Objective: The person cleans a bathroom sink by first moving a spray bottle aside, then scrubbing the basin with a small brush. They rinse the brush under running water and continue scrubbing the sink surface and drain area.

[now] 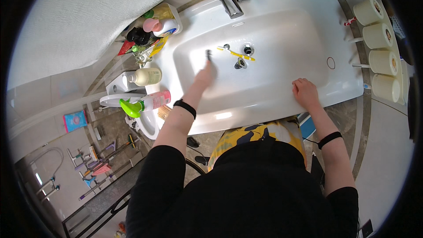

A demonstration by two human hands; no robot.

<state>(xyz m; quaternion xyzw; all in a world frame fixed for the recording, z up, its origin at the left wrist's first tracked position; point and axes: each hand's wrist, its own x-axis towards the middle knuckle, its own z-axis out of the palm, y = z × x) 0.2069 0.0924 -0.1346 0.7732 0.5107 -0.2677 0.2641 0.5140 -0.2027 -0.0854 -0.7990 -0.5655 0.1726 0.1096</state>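
In the white sink basin (271,66), my left hand (205,74) grips a small, dark-ended object (209,54), too blurred to name. Right of it lies a yellow-and-white toothbrush (243,56). The drain hole (248,50) is just above the brush. Below the brush lies a metal drain stopper (240,63), and a small round chrome piece (226,46) is by its left end. My right hand (305,94) rests on the sink's front edge with fingers curled and its palm hidden. A thin hair tie (330,63) lies near the basin's right side.
A chrome faucet (229,3) overhangs the back of the basin. At left stand a pump bottle (147,76), a green-topped spray bottle (157,100) and a bin of toiletries (178,19). Several cream cups (378,36) line the right wall. A white towel (82,16) hangs at upper left.
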